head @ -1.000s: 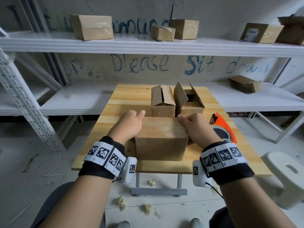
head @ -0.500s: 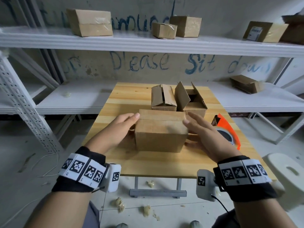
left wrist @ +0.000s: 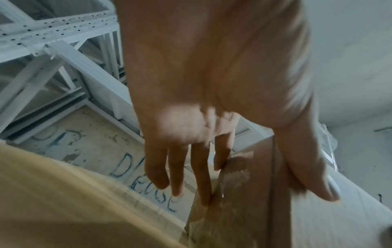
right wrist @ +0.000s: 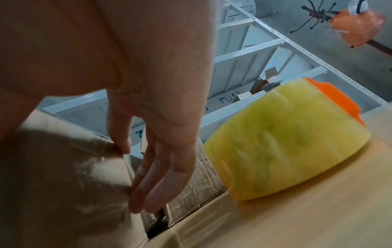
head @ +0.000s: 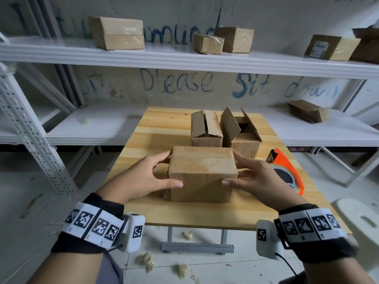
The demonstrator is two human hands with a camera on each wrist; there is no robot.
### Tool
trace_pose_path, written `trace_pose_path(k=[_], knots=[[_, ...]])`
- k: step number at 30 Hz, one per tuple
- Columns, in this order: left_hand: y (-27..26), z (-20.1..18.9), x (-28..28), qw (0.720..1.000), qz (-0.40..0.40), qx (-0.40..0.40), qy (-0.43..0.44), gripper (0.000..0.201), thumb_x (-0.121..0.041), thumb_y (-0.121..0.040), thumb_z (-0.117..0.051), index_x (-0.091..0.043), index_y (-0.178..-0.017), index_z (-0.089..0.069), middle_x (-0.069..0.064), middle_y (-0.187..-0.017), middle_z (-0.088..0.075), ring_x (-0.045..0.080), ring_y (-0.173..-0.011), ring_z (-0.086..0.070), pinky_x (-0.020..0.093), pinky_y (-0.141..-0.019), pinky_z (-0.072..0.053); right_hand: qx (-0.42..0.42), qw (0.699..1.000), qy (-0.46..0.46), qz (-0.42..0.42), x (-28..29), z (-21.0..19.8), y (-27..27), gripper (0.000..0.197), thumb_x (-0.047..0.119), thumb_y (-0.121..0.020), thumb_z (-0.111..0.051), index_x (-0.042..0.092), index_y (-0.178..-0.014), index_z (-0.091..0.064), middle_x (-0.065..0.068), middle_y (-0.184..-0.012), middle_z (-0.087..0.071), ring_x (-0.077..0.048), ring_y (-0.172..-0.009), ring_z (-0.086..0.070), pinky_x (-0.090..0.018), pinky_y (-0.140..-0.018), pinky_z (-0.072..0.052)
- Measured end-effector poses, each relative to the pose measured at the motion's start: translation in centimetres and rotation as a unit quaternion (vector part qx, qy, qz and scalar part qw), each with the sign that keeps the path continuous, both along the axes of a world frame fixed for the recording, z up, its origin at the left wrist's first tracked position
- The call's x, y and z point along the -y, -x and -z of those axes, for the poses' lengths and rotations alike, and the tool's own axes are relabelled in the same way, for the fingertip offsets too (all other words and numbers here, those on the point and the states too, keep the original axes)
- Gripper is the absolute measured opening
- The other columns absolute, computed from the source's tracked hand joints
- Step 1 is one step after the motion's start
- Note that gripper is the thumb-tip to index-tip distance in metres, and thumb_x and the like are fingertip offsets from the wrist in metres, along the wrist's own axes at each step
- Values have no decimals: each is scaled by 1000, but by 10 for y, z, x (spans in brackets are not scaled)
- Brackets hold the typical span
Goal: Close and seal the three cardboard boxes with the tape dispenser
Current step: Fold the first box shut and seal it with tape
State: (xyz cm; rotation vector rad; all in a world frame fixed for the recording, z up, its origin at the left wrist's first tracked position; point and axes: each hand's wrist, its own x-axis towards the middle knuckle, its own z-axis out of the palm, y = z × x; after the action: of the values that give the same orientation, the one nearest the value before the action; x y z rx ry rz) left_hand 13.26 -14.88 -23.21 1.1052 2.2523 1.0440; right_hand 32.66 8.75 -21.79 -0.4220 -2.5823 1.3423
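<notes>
At the centre of the head view a closed cardboard box (head: pixel 202 173) sits on the wooden table (head: pixel 155 128), its top flaps folded flat. The person's left hand (head: pixel 147 179) is against the box's left side, fingers straight along the far upper corner and thumb laid on the near face. The right hand (head: pixel 258 179) mirrors it on the right side, fingers extended, thumb tip on the near face. Neither hand curls round anything; both are flat and relaxed against the cardboard.

Just behind, toward the upper middle of the frame, stand two more boxes: the left open box (head: pixel 206 131) with flaps half folded, and the right open box (head: pixel 241 133) with flaps standing up. The orange tape dispenser (head: pixel 286 171) lies on the table at the right, just beside the right hand.
</notes>
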Motion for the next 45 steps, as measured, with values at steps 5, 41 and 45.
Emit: trace_pose_path(k=[5,41,45], knots=[[-1,1,1,999,-7,-4,-31,105,-65,-65,-80,-36,-154,-35,-24,-153,-35,-3,-142,-30,27,-116,-26,0,1000,13,-1,-1,-1,-4,98,45,-67,-80,27,-153,-36,24,-119,-63,9,-103,-65,-15,-81,-55],[-26,-15,-14,983,15,-113,-147,53,-20,-80,-82,-37,-128,-65,-33,-138,-54,-13,-136,-38,38,-120,-32,-93,987,-127,42,2,-8,-12,62,58,-81,-65,32,-137,-56,20,-145,-49,5,-135,-44,-30,-108,-44],[-27,-19,-11,981,4,-162,-111,73,-31,-81,-81,-42,-144,-48,-37,-155,-27,-15,-147,-7,34,-122,-13,-87,966,-162,182,-9,-9,-15,44,45,-92,-64,23,-130,-65,6,-138,-60,-10,-118,-61,-27,-94,-49]])
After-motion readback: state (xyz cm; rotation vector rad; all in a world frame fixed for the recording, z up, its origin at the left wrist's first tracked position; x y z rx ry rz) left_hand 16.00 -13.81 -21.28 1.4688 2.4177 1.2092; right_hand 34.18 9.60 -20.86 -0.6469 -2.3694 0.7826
